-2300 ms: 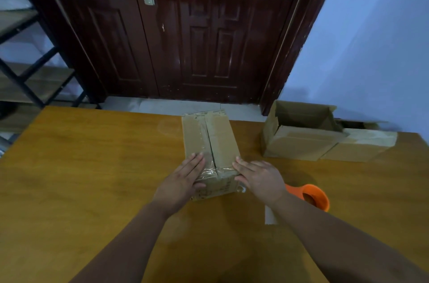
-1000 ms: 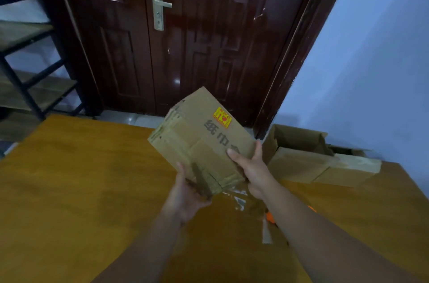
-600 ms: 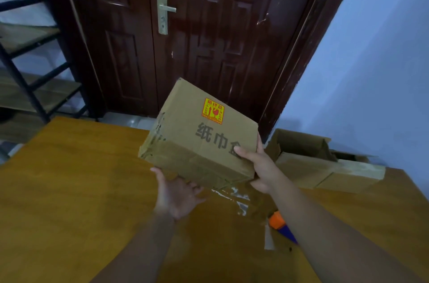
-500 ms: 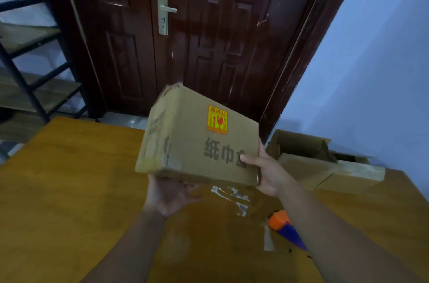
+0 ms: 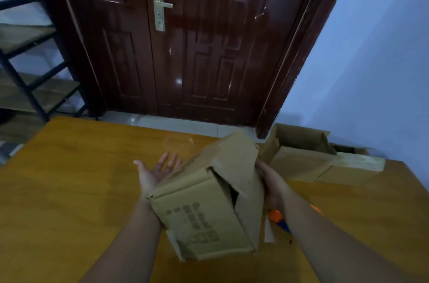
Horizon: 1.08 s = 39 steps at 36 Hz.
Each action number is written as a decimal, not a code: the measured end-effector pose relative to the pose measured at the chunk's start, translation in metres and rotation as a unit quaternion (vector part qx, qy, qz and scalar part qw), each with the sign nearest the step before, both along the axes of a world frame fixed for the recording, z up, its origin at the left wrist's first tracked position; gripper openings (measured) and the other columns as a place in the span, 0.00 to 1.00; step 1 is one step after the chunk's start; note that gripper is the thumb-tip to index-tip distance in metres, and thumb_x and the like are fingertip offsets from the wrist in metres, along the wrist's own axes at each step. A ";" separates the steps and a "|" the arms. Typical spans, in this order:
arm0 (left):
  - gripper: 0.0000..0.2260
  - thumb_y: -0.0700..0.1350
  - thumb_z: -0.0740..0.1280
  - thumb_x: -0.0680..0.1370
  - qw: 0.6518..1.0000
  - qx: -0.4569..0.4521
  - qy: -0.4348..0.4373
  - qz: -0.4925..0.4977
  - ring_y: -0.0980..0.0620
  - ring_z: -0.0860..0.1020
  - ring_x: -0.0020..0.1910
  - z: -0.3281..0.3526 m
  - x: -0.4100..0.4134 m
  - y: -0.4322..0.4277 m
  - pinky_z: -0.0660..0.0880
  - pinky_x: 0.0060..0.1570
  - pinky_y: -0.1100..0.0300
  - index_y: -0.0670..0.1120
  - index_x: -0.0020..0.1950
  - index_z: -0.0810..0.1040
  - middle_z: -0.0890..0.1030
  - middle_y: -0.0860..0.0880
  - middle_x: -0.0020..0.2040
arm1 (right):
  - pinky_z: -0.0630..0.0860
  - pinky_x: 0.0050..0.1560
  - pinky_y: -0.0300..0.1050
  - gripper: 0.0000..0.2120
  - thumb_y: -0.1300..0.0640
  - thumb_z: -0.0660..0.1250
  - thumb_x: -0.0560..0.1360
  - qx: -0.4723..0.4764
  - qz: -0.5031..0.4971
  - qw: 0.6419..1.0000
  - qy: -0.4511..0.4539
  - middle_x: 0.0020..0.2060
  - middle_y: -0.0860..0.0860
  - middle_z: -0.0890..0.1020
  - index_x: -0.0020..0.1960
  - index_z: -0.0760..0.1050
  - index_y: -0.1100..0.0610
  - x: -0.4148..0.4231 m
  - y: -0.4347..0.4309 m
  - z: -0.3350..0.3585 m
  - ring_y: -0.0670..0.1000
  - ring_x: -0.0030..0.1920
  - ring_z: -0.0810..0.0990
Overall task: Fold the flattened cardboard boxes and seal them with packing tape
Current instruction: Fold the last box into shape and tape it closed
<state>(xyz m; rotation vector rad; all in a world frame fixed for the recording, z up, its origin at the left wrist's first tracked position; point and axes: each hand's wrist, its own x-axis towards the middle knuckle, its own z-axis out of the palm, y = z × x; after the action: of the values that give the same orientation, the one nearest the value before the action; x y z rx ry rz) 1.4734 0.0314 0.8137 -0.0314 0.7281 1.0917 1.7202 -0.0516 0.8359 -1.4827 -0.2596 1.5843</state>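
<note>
Left hand (image 5: 155, 172) lies palm-up with fingers spread, while the right hand (image 5: 270, 181) curls in a grip, both forearms extended forward.

Brown cardboard box with loose unsealed flaps (image 5: 209, 204) tilts above the orange-brown wooden table (image 5: 69, 190), left hand (image 5: 155, 172) palm-up underneath, right hand (image 5: 270, 180) gripping its side.
</note>
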 end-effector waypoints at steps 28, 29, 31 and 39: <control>0.25 0.63 0.57 0.79 0.777 0.146 0.592 -0.154 0.45 0.75 0.50 -0.006 0.014 0.007 0.73 0.51 0.48 0.45 0.65 0.74 0.79 0.44 0.54 | 0.80 0.45 0.57 0.28 0.39 0.60 0.78 -0.103 -0.126 0.981 -0.108 0.64 0.60 0.73 0.70 0.65 0.56 0.010 -0.005 -0.034 0.64 0.61 0.75; 0.28 0.66 0.54 0.78 0.789 0.152 0.565 -0.189 0.45 0.76 0.51 -0.003 0.016 0.006 0.73 0.52 0.48 0.46 0.64 0.74 0.80 0.46 0.53 | 0.80 0.47 0.58 0.26 0.41 0.62 0.77 -0.109 -0.114 0.981 -0.112 0.61 0.59 0.75 0.68 0.67 0.56 0.011 -0.005 -0.034 0.63 0.60 0.76; 0.31 0.69 0.53 0.75 0.805 0.161 0.513 -0.251 0.44 0.77 0.55 0.001 0.018 0.003 0.74 0.56 0.46 0.48 0.66 0.74 0.79 0.46 0.57 | 0.79 0.50 0.57 0.21 0.46 0.67 0.77 -0.125 -0.084 0.982 -0.117 0.55 0.57 0.78 0.65 0.71 0.56 0.014 -0.005 -0.034 0.60 0.56 0.77; 0.18 0.47 0.56 0.83 0.724 0.201 0.621 -0.222 0.40 0.72 0.64 -0.012 0.020 0.005 0.71 0.61 0.44 0.44 0.72 0.68 0.72 0.43 0.69 | 0.77 0.55 0.58 0.14 0.56 0.69 0.73 -0.147 0.009 0.981 -0.126 0.53 0.56 0.79 0.58 0.75 0.57 0.018 0.000 -0.029 0.58 0.53 0.79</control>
<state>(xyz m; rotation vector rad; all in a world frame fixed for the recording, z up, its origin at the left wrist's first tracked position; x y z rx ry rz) 1.4935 0.0368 0.8013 1.3157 1.5578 0.6554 1.7379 -0.0514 0.8071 -1.9194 -0.1888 1.4947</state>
